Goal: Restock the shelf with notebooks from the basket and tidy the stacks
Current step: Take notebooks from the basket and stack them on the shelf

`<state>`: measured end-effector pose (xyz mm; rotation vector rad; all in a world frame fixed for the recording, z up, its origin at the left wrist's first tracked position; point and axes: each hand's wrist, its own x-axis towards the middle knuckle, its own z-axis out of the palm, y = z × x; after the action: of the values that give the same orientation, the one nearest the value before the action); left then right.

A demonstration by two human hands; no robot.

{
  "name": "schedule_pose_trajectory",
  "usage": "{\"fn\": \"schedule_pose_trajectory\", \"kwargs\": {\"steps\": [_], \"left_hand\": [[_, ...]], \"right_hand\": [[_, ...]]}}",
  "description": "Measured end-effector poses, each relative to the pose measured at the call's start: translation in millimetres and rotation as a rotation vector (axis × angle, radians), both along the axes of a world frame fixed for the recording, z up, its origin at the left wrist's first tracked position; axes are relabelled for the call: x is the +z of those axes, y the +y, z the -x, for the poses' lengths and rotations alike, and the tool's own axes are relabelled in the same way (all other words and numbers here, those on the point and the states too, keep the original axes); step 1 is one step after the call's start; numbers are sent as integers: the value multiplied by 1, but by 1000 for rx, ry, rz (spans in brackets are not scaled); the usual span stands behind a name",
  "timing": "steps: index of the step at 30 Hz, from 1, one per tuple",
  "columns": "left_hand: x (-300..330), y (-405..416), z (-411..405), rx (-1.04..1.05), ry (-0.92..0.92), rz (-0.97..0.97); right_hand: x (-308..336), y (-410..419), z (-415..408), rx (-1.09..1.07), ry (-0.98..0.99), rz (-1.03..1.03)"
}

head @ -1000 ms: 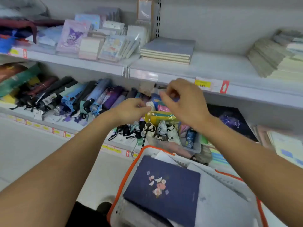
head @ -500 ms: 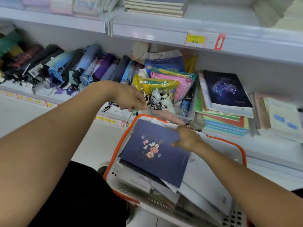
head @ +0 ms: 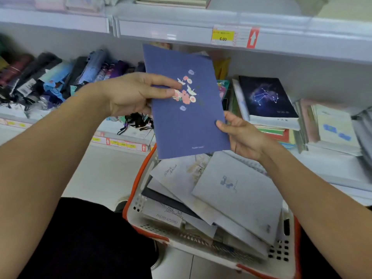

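Lifted from basket [head: 138,172]: blue notebook [head: 187,117], pinched by left hand [head: 128,93] and right hand [head: 241,135] (edge grips); could slip if loosened.

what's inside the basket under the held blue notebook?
The basket holds a loose pile: a pale grey notebook on top, other pale ones and a dark cover beneath. Lower layers and the basket floor are covered. The blue floral notebook hides the pile's far edge.

Left of the hands, the lower shelf [head: 342,174] carries a row of folded umbrellas [head: 60,77]; to their right lie stacked notebooks [head: 267,101]. Below them, a basket [head: 138,208] of notebooks stands on the floor [head: 96,170].
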<state>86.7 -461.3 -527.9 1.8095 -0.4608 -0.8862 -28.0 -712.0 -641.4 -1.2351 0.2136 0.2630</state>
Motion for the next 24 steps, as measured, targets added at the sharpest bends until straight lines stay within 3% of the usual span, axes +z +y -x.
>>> {"fn": "schedule_pose_trajectory", "kwargs": {"steps": [1, 3, 5, 6, 10, 14, 18, 24], "left_hand": [[-2, -4, -1, 90, -73, 0], [-6, -7, -4, 166, -217, -98], [-12, -5, -7, 98, -307, -240], [-14, -3, -9, 46, -369, -325], [-17, 0, -12, -99, -664, -620], [-18, 3, -17, -116, -731, -664], [-13, 3, -17, -100, -692, -628], [2, -12, 1, 129, -295, -354]], "right_hand": [[-6, 1, 2, 45, 59, 110], [-25, -5, 7, 171, 168, 612], [-54, -20, 17, 394, 306, 1199], [-69, -24, 24, 479, 375, 1346], [-96, -31, 38, 444, 400, 1378], [-70, -36, 26, 336, 278, 1422], [2, -29, 9, 369, 85, 1347], [85, 62, -7, -76, -283, 1478]]}}
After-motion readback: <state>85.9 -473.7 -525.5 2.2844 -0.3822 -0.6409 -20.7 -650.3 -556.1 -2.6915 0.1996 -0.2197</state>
